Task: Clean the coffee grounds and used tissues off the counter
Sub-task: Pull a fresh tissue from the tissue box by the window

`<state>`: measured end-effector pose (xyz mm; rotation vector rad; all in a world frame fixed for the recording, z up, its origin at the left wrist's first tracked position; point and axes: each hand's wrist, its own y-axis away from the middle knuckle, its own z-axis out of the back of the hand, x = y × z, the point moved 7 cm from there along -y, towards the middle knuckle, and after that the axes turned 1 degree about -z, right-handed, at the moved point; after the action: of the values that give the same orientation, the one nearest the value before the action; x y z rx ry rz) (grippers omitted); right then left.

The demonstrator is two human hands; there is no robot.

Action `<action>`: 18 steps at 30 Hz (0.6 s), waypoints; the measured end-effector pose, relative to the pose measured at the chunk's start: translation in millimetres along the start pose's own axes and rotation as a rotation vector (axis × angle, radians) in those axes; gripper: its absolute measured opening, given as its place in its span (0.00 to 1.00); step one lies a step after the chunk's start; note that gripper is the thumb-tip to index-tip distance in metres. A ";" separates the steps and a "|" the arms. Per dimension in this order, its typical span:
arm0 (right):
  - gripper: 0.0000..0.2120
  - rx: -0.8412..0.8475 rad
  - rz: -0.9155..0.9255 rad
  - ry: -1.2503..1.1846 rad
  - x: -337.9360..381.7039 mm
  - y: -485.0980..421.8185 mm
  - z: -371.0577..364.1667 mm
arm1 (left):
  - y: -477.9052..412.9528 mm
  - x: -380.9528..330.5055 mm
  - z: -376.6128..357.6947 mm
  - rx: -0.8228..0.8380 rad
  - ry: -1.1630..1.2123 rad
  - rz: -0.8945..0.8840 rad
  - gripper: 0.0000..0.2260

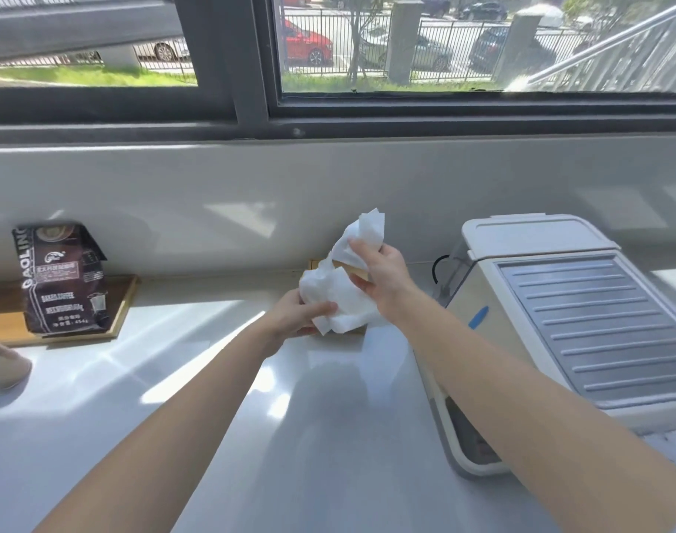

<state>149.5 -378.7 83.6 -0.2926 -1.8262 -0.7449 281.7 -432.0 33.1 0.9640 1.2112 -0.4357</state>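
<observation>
A bundle of white tissue point(346, 298) is held up over the back of the white counter point(309, 436), near the wall. My left hand point(296, 315) grips the lower part of the tissue from the left. My right hand point(382, 277) pinches its upper part, where a loose flap sticks up. A wooden tissue box point(357, 272) shows only in small patches behind and under the tissue. No coffee grounds are visible on the counter.
A white coffee machine point(582, 325) with a ribbed grey top stands at the right. A dark coffee bag point(61, 278) stands on a wooden tray point(121, 309) at the left. A paper cup point(5, 365) lies at the left edge. A window runs along the back.
</observation>
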 end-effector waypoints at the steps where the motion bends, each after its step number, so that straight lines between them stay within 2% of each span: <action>1: 0.08 0.047 0.012 0.002 2.6 6.3 -2.6 | 6.3 0.4 1.1 -0.011 0.008 0.002 0.13; 3: 0.11 0.145 0.045 0.037 9.0 20.1 -6.9 | 20.4 1.0 2.3 -0.024 0.031 0.006 0.10; 7: 0.06 0.395 -0.007 0.221 14.5 58.2 -17.1 | 51.5 -1.9 0.4 -0.020 0.074 -0.004 0.09; 9: 0.11 0.475 -0.061 0.353 11.0 78.3 -20.1 | 68.5 -6.7 -5.2 0.022 0.040 -0.032 0.11; 11: 0.17 0.488 -0.044 0.532 8.8 95.6 -20.0 | 85.4 -13.2 -12.6 0.064 -0.010 -0.060 0.10; 14: 0.18 0.478 0.019 0.777 3.2 117.7 -16.6 | 108.1 -17.5 -25.0 0.098 -0.069 -0.089 0.07; 18: 0.18 0.460 0.062 0.860 -4.6 140.2 -6.7 | 131.4 -14.5 -41.7 0.090 -0.094 -0.085 0.06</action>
<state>230.6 -273.8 129.8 0.2498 -1.1029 -0.3000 349.6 -328.6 95.7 0.9607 1.1580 -0.6006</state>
